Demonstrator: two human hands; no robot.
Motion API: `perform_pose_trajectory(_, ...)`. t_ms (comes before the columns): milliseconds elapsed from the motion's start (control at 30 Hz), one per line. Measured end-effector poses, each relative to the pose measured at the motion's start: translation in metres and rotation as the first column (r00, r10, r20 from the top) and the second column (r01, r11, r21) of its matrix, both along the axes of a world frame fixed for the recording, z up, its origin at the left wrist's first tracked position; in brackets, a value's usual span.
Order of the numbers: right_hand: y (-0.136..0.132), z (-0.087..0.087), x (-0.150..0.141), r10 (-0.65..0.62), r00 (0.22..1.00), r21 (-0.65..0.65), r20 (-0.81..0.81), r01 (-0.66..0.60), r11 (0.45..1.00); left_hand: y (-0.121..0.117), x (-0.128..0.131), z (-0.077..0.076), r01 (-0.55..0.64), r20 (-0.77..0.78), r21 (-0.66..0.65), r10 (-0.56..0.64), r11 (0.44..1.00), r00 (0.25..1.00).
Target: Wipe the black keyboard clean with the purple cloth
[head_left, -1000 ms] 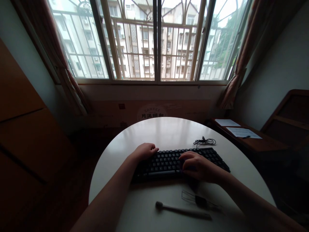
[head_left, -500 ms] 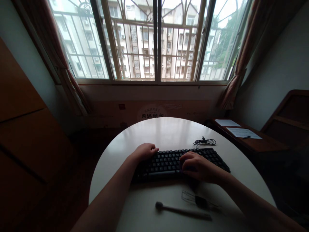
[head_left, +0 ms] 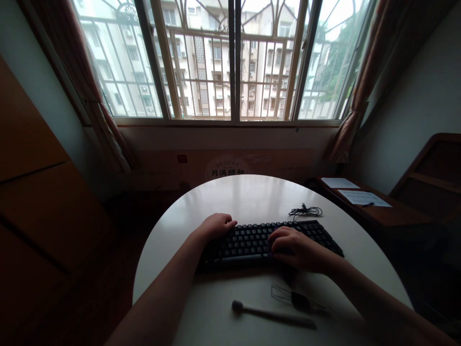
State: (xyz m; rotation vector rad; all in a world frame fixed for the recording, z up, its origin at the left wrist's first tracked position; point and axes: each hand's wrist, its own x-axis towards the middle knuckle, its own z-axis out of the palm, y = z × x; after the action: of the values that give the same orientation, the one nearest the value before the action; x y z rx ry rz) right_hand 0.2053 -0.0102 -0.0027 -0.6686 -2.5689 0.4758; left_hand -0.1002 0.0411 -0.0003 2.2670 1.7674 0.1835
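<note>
A black keyboard (head_left: 245, 242) lies on the white round table. My left hand (head_left: 218, 226) is closed round its far left corner, the thumb resting along the back edge. Over the keys right of centre is my right hand (head_left: 295, 247), its fingers curled and pressed together. Something dark shows under that palm, too shadowed to name. Nearer to me lies a dark-bristled brush (head_left: 273, 315) shaped like a toothbrush. Beside it, a wire keycap puller (head_left: 298, 300) with a dark handle lies below my right wrist.
The keyboard's cable (head_left: 305, 211) is bundled behind it. The white table (head_left: 245, 192) has a curved edge. Papers (head_left: 363, 198) and a pen lie on a low brown table at right. A barred window (head_left: 234, 62) and a printed box (head_left: 162, 168) stand beyond.
</note>
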Motion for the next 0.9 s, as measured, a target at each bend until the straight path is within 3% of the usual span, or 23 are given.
perform_pose_trajectory(900, -0.0005, 0.0015, 0.0015, 0.006, 1.000, -0.036, 0.007, -0.006, 0.999, 0.0012, -0.0014, -0.0028, 0.000, 0.003, 0.005, 0.000, 1.000, 1.000)
